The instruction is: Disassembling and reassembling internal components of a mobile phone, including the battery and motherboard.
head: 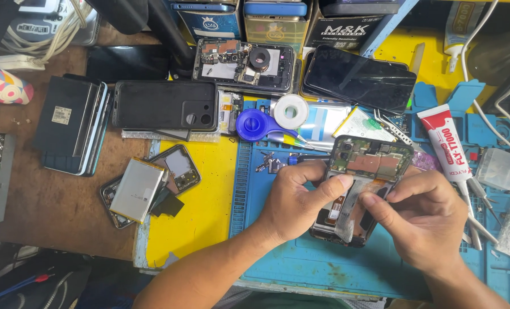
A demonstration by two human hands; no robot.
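Observation:
An opened phone [371, 162] with its back off lies on the blue work mat [323, 263], its circuit board showing at the far end. My left hand [298, 200] grips the phone's left side, thumb laid across its middle. My right hand [429, 214] pinches a clear strip of film [351, 209] that runs down over the phone's battery bay. Both hands cover the lower half of the phone.
A red and white glue tube [446, 143] lies to the right, metal tweezers [393, 130] and a blue opening tool [258, 126] beyond the phone. Other phones, a black case [164, 105], a loose silver battery [136, 189] and a tape roll [290, 111] crowd the bench.

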